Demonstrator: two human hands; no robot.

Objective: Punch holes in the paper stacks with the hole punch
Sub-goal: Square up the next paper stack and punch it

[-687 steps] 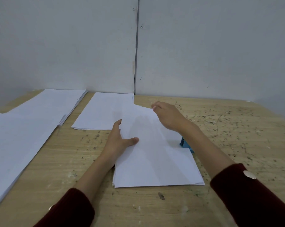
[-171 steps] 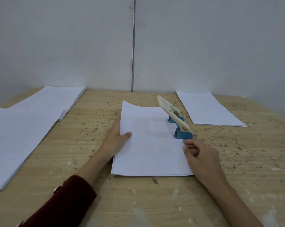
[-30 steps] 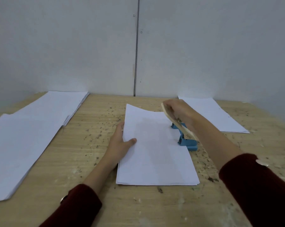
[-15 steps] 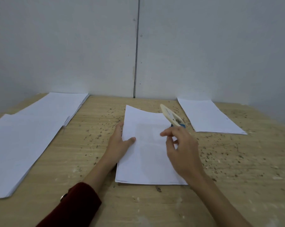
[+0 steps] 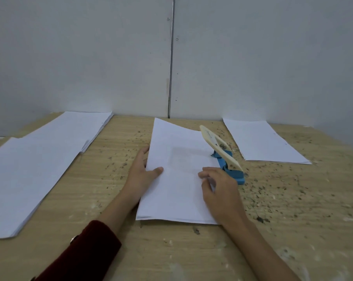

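**Lever released, right hand brought down onto the paper beside the punch**

A thin stack of white paper sheets is seen lying on the scuffed pale wooden bench, held between both hands. The left hand is laid along the stack's left edge, its thumb pressed flat on the top sheet and its fingers apparently tucked beneath the edge, so the stack is pinched lightly. A dark red sleeve is worn on that arm.

One second ago the right hand was set on the raised lever; it has since been lifted off and lowered onto the stack's right margin. Its fingers are loosely curled and rested on the paper; nothing is gripped.

The blue hole punch with a cream lever is placed just beyond the right hand, touching the stack's right edge, and its lever is tilted up. A press appears to have just been finished, so the stack is probably about to be drawn free.

Beyond the right hand a white paper pile is laid, probably finished. Further white paper stacks are spread well to the left of the left hand.
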